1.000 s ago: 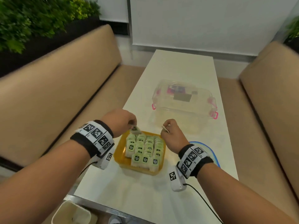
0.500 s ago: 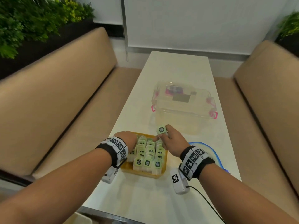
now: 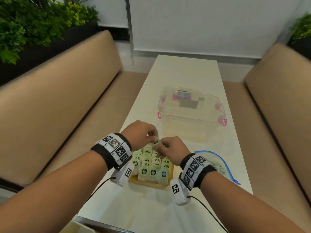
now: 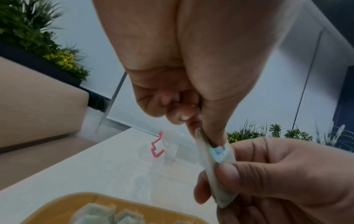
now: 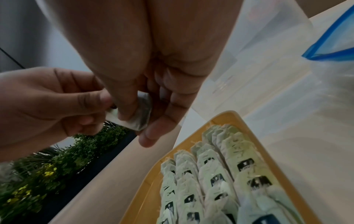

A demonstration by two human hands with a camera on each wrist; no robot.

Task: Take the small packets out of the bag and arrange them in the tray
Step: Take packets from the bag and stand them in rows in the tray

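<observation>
Hands meet over the yellow tray (image 3: 133, 179): left hand (image 3: 140, 134) and right hand (image 3: 171, 152) both pinch one small packet (image 3: 157, 144) above the rows.

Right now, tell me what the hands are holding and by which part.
Both hold one small packet above the tray: the left hand pinches its upper end, the right hand its lower part.
</observation>
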